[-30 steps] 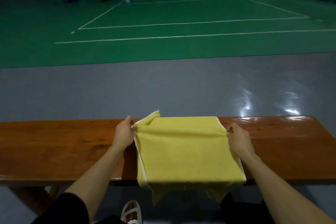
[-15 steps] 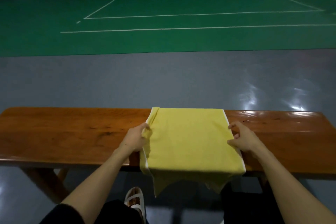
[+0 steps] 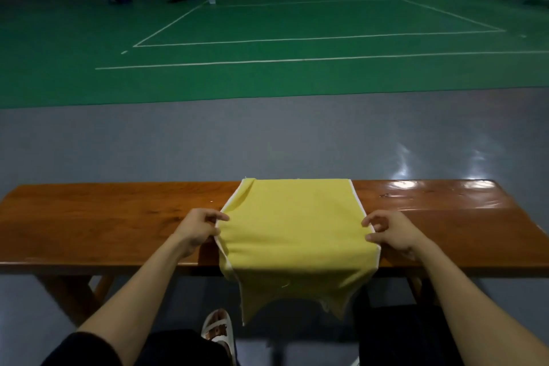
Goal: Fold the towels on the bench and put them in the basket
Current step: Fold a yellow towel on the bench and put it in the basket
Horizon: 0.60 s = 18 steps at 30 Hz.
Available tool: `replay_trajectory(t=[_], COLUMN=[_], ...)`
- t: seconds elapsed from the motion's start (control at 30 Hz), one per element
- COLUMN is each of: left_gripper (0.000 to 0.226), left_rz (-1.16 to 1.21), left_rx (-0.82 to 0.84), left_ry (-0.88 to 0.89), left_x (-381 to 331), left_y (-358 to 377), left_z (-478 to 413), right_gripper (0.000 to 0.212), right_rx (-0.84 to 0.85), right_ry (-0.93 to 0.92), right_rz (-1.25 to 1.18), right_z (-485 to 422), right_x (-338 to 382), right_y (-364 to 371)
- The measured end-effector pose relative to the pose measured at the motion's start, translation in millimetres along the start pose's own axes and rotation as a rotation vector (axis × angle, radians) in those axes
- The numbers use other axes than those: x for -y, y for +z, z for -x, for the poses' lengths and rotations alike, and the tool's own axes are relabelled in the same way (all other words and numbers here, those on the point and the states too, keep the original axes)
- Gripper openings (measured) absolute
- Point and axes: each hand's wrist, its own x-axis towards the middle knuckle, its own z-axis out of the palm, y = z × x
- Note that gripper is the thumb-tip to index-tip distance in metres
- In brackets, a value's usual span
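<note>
Head-worn camera, looking down past two bare forearms: a soft yellow towel with a thin white border (image 3: 294, 226) lies across a long, glossy reddish-brown wooden bench (image 3: 118, 217), stretched between the two hands, its near end drooping over the bench edge below the wrists. The left hand (image 3: 197, 230) pinches the towel's left border between thumb and fingertips. The right hand (image 3: 395, 232) sits at the right border with curled fingers, thumb and forefinger tips touching the cloth; whether they actually grip it cannot be told. Beyond the hands lie grey floor and a green sports court with white lines (image 3: 267, 24). Below the left forearm a white sandal (image 3: 218, 327) shows. No basket is visible. The step looks like mid-fold: the next move likely calls for both hands pinching evenly and carrying the cloth over itself, edges matched.
</note>
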Motion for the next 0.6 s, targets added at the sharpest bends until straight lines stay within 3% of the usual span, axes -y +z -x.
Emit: replay_trajectory(t=[0.13,0.27,0.4,0.5,0.6], left_gripper=[0.031,0.04,0.058,0.056,0.054], left_rz=[0.261,0.434,0.209,0.278,0.31], left_rx=[-0.05,0.078,-0.006,-0.056,0.052], left_ry=[-0.031,0.006,0.1,0.129,0.149], left_x=[-11.7,-27.0,-39.6,-47.4,-52.6], left_y=[-15.9,-25.1,-20.7,-20.3,-34.5], left_z=[10.9,23.6,38.9,49.0,57.3], right_gripper=[0.026,0.025,0.036,0.041,0.039], right_rx=[-0.223,-0.275,-0.223,-0.246,-0.328], right_ry=[-0.051,-0.072,-0.104,-0.158,-0.206], right_rz=[-0.428,-0.718,-0.784,-0.786,-0.769], right_z=[11.1,19.4,34.3,45.5,53.2], right_x=[10.7,31.4,53.6,67.4,75.1], right_y=[-2.6,-11.9,-25.3,-34.2,-45.2])
